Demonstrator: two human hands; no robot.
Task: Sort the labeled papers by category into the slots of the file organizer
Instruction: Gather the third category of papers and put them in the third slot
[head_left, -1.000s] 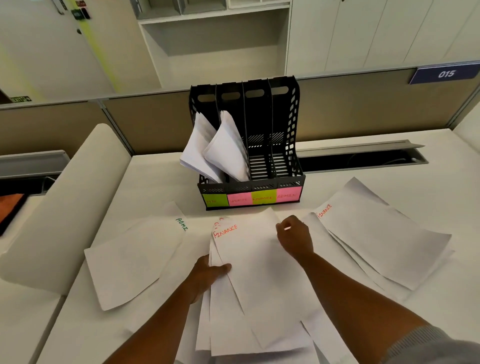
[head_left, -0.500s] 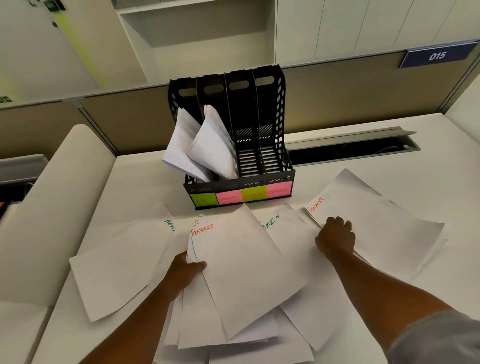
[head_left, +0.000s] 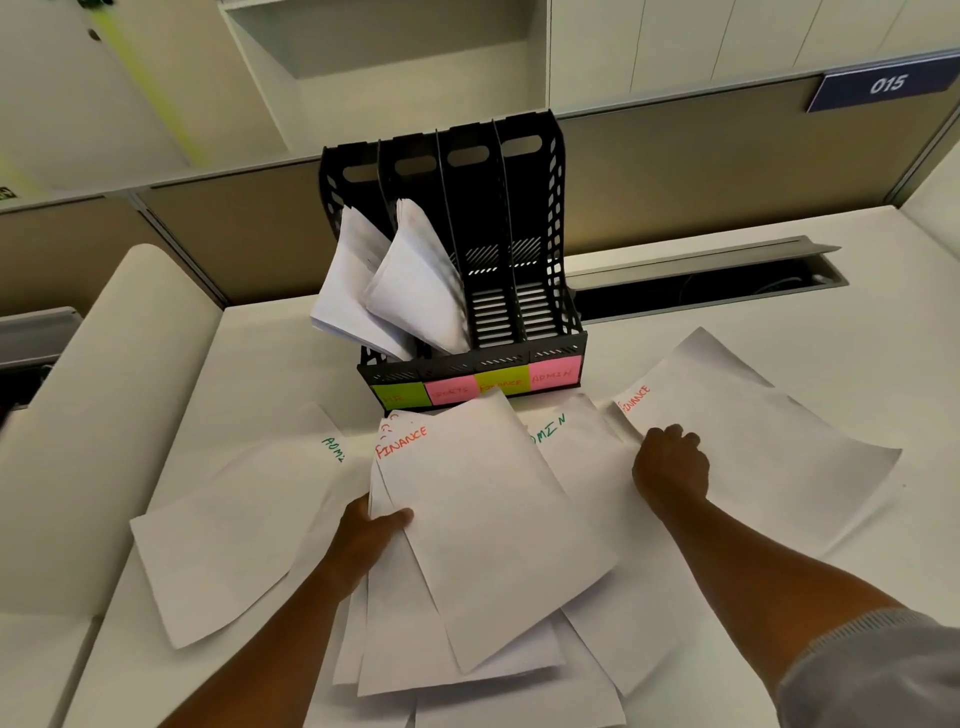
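A black file organizer (head_left: 524, 270) stands at the far edge of the desk (head_left: 831, 353), against the partition, with its four slots running front to back and its open side facing the person. Coloured labels sit along its front lip, green, pink, yellow and pink from left to right; the last reads ADMIN. The two left slots hold sheaves of paper (head_left: 410, 280) that lean out toward the left, while the two right slots show bare black ribs. In front of the organizer, loose sheets are spread across the near half of the desk. The left hand (head_left: 371, 535) grips a small stack (head_left: 483, 540) by its left edge, thumb on top and fingers tucked underneath; the top sheet reads FINANCE in red at its far left corner, and its long axis runs from that corner toward the near right. The right hand (head_left: 671, 462) is curled, knuckles up, fingers pressing on the left edge of another FINANCE sheet (head_left: 769, 452) lying toward the right edge of the desk, long axis slanting far-left to near-right. Between the two hands lies a sheet marked ADMIN (head_left: 582, 467) in green, and a second green-lettered sheet (head_left: 234, 530) rests toward the left edge.
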